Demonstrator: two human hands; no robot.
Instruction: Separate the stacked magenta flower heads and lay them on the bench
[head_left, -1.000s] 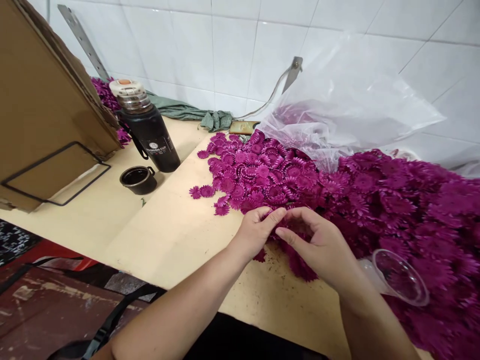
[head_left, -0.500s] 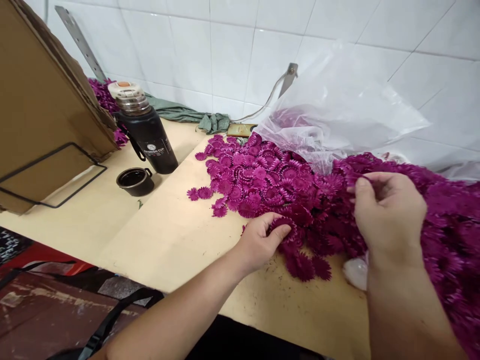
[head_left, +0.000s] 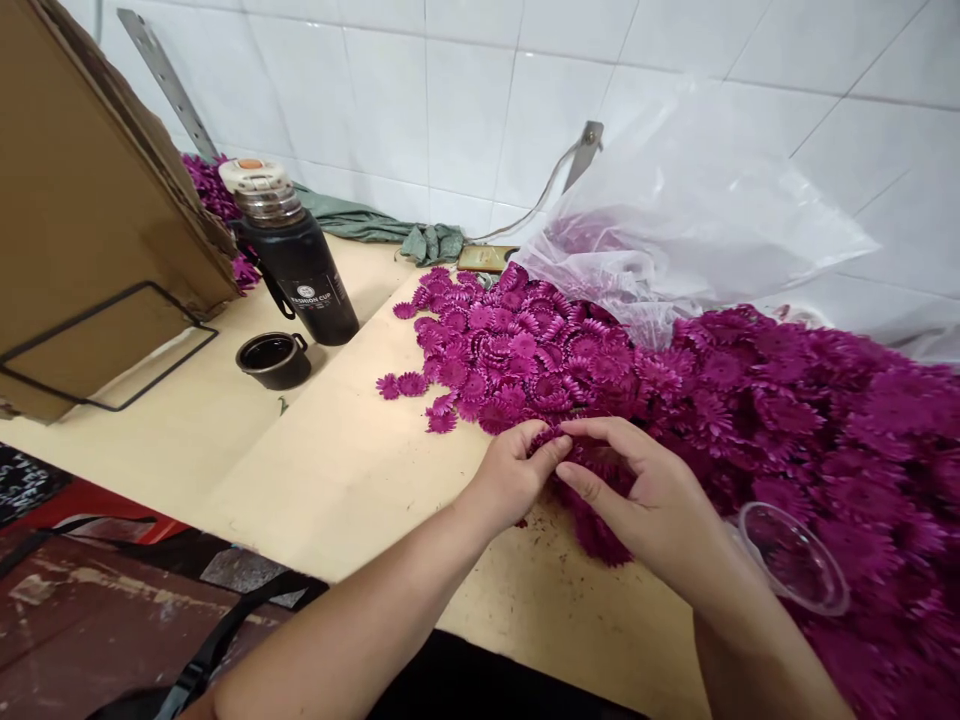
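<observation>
Along a pale tabletop (head_left: 322, 480) below a white tiled wall (head_left: 375, 100), magenta flower heads (head_left: 517, 350) spread in a loose heap, thickening into a larger mass on the right. At the heap's near edge, the left hand (head_left: 514, 475) pinches a magenta flower (head_left: 546, 436) between thumb and fingers. The right hand (head_left: 652, 490) meets it there, thumb and forefinger curved and parted, the forefinger's tip at the flower; whether it grips anything cannot be told. Its wrist partly covers a clear plastic cup (head_left: 814, 605) tipped among the flowers.

Behind the heap, a translucent bag (head_left: 705, 210) slumps over the blooms, near a flat golden object (head_left: 486, 258) and a bunched green cloth (head_left: 352, 220). To the left, a cardboard box (head_left: 90, 200) hides part of some more magenta flowers (head_left: 206, 185), with a black wire frame (head_left: 124, 408) against it. A dark flask (head_left: 307, 275) stands beside a small black cup (head_left: 277, 372). White lettering on the flask reads "FASHION CUP"; the lines beneath are too small to read.
</observation>
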